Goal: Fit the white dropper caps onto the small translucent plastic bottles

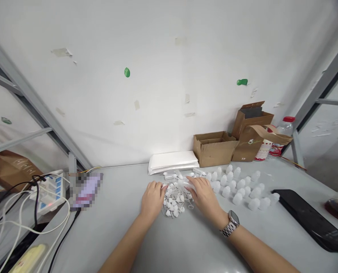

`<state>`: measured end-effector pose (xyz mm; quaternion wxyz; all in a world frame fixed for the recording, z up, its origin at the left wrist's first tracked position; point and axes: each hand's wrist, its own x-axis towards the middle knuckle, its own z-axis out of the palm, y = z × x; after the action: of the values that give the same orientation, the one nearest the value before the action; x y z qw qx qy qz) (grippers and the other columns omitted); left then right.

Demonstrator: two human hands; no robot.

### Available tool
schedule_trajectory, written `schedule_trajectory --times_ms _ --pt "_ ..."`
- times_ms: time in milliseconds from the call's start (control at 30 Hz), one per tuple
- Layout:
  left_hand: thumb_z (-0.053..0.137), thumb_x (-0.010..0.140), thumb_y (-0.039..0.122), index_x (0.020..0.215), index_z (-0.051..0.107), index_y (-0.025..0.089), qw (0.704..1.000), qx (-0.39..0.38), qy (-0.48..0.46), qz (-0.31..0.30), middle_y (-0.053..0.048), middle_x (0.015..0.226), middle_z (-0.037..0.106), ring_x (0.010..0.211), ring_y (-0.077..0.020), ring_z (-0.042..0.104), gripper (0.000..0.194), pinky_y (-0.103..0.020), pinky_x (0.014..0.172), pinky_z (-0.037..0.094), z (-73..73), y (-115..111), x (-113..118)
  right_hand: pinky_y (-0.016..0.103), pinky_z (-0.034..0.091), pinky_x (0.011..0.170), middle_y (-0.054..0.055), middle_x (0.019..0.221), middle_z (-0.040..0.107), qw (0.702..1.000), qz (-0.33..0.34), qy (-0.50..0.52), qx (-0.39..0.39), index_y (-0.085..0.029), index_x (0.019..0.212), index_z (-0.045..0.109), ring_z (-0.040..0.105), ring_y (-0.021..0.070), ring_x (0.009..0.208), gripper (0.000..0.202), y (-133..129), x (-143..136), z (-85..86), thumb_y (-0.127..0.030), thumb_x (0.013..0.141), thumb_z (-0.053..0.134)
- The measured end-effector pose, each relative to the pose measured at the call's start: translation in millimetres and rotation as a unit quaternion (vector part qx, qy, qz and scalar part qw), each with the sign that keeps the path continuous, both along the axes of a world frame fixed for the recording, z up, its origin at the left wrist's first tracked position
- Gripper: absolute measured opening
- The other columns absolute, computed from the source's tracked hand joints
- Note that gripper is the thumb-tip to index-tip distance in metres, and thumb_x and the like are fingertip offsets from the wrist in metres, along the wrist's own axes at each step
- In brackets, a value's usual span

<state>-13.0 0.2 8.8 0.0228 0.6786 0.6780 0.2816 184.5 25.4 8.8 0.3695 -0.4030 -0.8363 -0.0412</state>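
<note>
A pile of small white caps with rings (173, 204) lies on the grey table between my two hands. My left hand (152, 199) is at the pile's left edge, thumb and fingers drawn together on something I cannot make out. My right hand (203, 194), with a watch on its wrist, reaches over the right side of the pile. Its thumb and fingers are round a clear plastic piece (183, 183). Several small clear tubes (170, 176) lie behind the pile. To the right stand several translucent white bottles (241, 184).
Behind the pile lies a white stack (173, 161), beside an open cardboard box (214, 149) and a brown paper bag (247, 144). A black tray-like object (313, 220) is at right. A blurred phone (88, 191), cables and a power strip (51, 191) are at left.
</note>
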Motion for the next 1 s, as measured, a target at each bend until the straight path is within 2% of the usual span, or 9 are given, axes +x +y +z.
schedule_trajectory --times_ms 67,133,267,400,500,700,800,900,1000 --pt "0.037 0.085 0.034 0.08 0.059 0.02 0.999 0.017 0.045 -0.012 -0.006 0.082 0.056 0.083 -0.0207 0.05 0.026 -0.032 0.072 0.041 -4.1 1.3 -0.6 0.037 0.041 0.072 0.009 0.089 0.059 1.0 0.008 -0.005 -0.027 -0.015 0.112 0.048 0.051 0.0229 0.082 0.026 -0.7 -1.4 -1.6 -0.016 0.085 0.045" --pt "0.04 0.085 0.033 0.09 0.061 0.02 0.999 0.033 0.035 -0.019 -0.008 0.09 0.057 0.089 -0.022 0.049 0.026 -0.036 0.078 0.041 -6.3 2.5 -0.9 0.037 0.041 0.072 0.009 0.091 0.059 0.999 0.016 -0.003 -0.044 -0.015 0.109 0.05 0.051 0.023 0.083 0.024 -2.3 -2.9 -2.6 -0.017 0.085 0.046" --pt "0.038 0.086 0.036 0.094 0.064 0.022 0.992 0.03 -0.102 -0.074 -0.007 0.099 0.057 0.099 -0.0216 0.048 0.03 -0.04 0.089 0.038 -3.9 1.4 3.0 0.037 0.041 0.072 0.008 0.089 0.059 0.998 0.032 0.0 -0.048 -0.016 0.103 0.053 0.051 0.0223 0.083 0.019 -6.7 -5.3 -1.1 -0.02 0.086 0.046" --pt "0.041 0.084 0.038 0.082 0.068 0.022 0.96 -0.023 -0.246 -0.133 -0.006 0.099 0.059 0.101 -0.0198 0.051 0.032 -0.036 0.091 0.039 -0.1 -2.0 12.7 0.034 0.04 0.072 0.006 0.084 0.059 0.995 0.084 -0.04 -0.021 -0.017 0.1 0.053 0.05 0.0198 0.08 0.016 -14.7 -8.8 2.5 -0.022 0.085 0.049" --pt "0.043 0.083 0.037 0.083 0.069 0.021 0.944 -0.034 -0.297 -0.142 -0.007 0.099 0.061 0.098 -0.0189 0.054 0.031 -0.034 0.09 0.04 -0.3 -2.3 16.9 0.033 0.037 0.072 0.005 0.081 0.059 0.994 0.093 -0.063 -0.008 -0.016 0.099 0.053 0.05 0.019 0.078 0.016 -21.4 -12.1 3.7 -0.023 0.084 0.049" --pt "0.045 0.081 0.032 0.072 0.07 0.021 0.969 0.041 -0.234 -0.072 -0.008 0.108 0.058 0.105 -0.0214 0.05 0.029 -0.037 0.093 0.038 -4.9 0.1 22.6 0.035 0.033 0.073 0.004 0.072 0.056 0.992 0.076 -0.099 0.001 -0.015 0.08 0.054 0.048 0.0183 0.07 0.008 -25.4 -17.9 10.2 -0.019 0.084 0.047" --pt "0.042 0.082 0.032 0.069 0.069 0.02 0.973 0.062 -0.212 -0.064 -0.008 0.112 0.055 0.107 -0.0216 0.049 0.032 -0.037 0.093 0.039 -7.5 2.3 20.8 0.036 0.033 0.073 0.005 0.072 0.056 0.99 0.053 -0.126 0.016 -0.016 0.078 0.053 0.049 0.0193 0.071 0.008 -32.8 -18.6 17.2 -0.017 0.083 0.046" --pt "0.041 0.082 0.034 0.064 0.066 0.019 0.977 0.081 -0.196 -0.028 -0.009 0.108 0.057 0.102 -0.0224 0.052 0.035 -0.038 0.09 0.04 -8.3 8.7 1.2 0.038 0.034 0.074 0.005 0.074 0.057 0.993 0.032 -0.118 -0.005 -0.016 0.082 0.052 0.05 0.0201 0.072 0.007 -48.4 -7.6 22.3 -0.015 0.083 0.045" --pt "0.04 0.08 0.039 0.068 0.066 0.019 0.969 0.128 -0.197 0.081 -0.01 0.105 0.057 0.099 -0.0229 0.052 0.035 -0.039 0.089 0.04 -6.6 17.8 -25.4 0.038 0.039 0.075 0.006 0.079 0.059 0.998 -0.001 -0.034 -0.052 -0.016 0.093 0.051 0.052 0.0199 0.072 0.013 -61.0 25.5 24.1 -0.016 0.086 0.04"
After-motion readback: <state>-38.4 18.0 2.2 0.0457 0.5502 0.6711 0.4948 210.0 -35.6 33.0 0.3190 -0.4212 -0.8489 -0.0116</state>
